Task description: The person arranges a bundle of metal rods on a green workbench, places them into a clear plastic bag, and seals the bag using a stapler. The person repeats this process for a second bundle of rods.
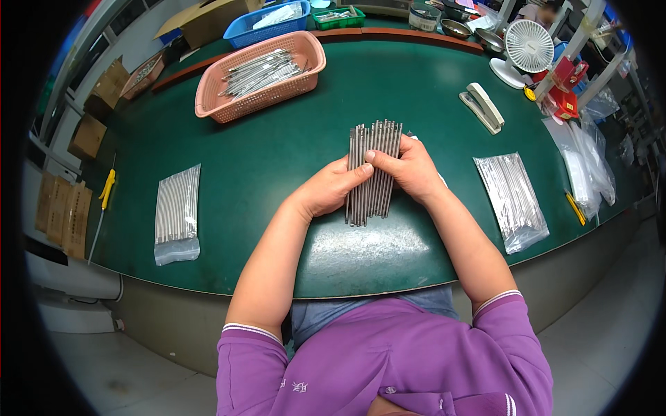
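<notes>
A bundle of thin grey metal rods stands out between my two hands above the green table. My left hand grips its left side, thumb lying across the front. From the right, my right hand closes round the bundle, its thumb also pressed on the front. The fingers behind the rods are hidden. Rod ends are uneven at top and bottom. To the left lies a clear bag of similar rods; another bag of rods lies to the right. Something pale, partly hidden, shows behind my right hand.
A pink basket of rods stands at the far left, near a blue basket and green basket. A stapler, white fan and plastic bags are on the right. A yellow-handled tool lies at the left edge.
</notes>
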`<state>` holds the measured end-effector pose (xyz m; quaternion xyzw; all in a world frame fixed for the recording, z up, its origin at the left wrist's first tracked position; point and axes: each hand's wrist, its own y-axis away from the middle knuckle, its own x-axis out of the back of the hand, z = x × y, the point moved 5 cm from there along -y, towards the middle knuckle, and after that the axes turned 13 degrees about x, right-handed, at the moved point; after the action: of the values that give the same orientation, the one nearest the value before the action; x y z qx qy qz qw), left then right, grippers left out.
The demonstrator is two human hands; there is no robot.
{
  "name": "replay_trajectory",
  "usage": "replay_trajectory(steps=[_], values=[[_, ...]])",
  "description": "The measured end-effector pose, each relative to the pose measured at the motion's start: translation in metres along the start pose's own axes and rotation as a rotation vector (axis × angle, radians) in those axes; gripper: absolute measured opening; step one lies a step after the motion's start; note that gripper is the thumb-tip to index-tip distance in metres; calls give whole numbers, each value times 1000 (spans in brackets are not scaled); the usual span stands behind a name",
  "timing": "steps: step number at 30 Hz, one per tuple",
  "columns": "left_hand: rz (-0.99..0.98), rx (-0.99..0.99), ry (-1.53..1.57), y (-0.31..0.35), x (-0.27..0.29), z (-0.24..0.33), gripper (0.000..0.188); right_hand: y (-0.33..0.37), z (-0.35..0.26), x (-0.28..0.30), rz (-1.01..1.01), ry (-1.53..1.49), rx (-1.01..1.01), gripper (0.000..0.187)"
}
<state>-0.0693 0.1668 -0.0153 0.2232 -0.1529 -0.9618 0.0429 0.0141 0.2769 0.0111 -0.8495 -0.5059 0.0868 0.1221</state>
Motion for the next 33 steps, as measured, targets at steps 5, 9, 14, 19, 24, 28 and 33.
replay_trajectory(steps=[5, 9, 14, 19, 24, 28, 33], values=[[-12, -3, 6, -1, 1, 0, 37, 4, -8, -1, 5, 6, -178, 26], [75, -33, 8, -4, 2, -1, 34, 3, -5, -3, 16, -64, -103, 26], [96, -31, -7, -7, 3, -2, 39, 1, -1, -4, 22, -92, -44, 27], [56, 23, 9, -6, 2, -4, 44, 2, 5, -1, 69, -170, -63, 26], [-20, 7, 70, -5, -3, -4, 40, 3, 7, 3, 115, -186, -95, 26], [-31, 66, 85, -2, -4, -6, 39, 4, 4, 3, 118, -142, -122, 27], [-25, 114, 123, 1, -5, -5, 39, 4, 2, 1, 103, -149, -80, 28]])
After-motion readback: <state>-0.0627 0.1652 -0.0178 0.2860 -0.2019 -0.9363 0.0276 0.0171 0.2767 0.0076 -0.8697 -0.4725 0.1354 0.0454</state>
